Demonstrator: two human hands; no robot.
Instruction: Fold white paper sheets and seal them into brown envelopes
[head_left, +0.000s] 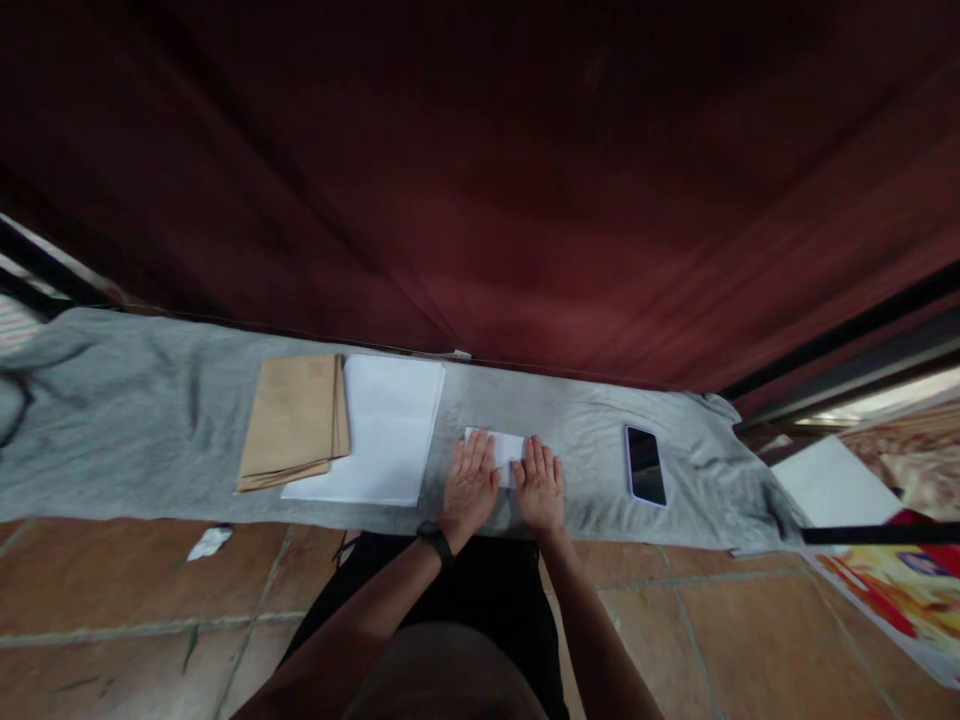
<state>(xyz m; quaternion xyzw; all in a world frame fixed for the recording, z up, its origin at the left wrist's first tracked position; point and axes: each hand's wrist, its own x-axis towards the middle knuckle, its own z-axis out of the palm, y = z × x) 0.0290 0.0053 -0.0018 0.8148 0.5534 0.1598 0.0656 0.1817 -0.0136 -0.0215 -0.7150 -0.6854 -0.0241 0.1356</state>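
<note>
A small folded-looking piece of white paper [509,450] lies on the grey cloth [525,395] in front of me. My left hand [471,482] rests flat on its left part, fingers stretched out. On the right part, my right hand [540,488] presses down with its fingers extended. Both hands cover portions of the paper, so its full outline is hidden. Left of my hands is a stack of larger white paper sheets [390,430]. Several brown envelopes [294,415] overlap the left side of that stack.
A phone [646,466] lies on the cloth to the right. Behind the cloth rises a dark red panel [525,250]. A crumpled white scrap [209,543] is on the tiled floor [135,580]. A colourful printed bag [900,590] sits at the far right.
</note>
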